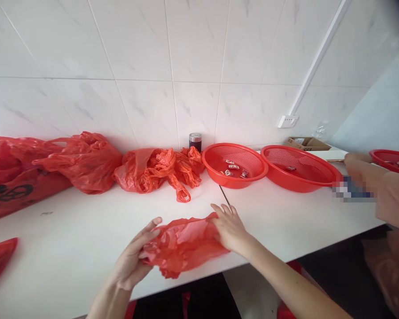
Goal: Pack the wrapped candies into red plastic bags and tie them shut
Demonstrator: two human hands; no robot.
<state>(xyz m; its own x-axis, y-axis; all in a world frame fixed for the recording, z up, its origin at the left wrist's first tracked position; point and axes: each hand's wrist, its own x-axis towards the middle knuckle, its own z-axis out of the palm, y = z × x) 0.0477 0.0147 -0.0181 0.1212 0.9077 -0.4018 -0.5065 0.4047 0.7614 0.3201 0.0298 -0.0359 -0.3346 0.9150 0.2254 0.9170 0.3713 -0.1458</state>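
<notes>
A crumpled red plastic bag (189, 248) spans the space between my two hands, over the front edge of the white table. My left hand (136, 254) grips the bag's left end, its thumb pointing up. At the bag's right end, my right hand (229, 226) lies with its palm against the plastic and its fingers spread past the upper edge. Behind the bag, a bunch of tied red bags (146, 170) rests near the wall. A red mesh basket (234, 177) with several small wrapped packets (233, 167) stands to their right.
A second red basket (299, 179) holds a small packet. Behind are a dark lidded cup (195, 141) and a cardboard box (307, 144). More red bags (89, 164) lie at left. A person's sleeve (394, 195) reaches in from the right, near another basket (392, 156).
</notes>
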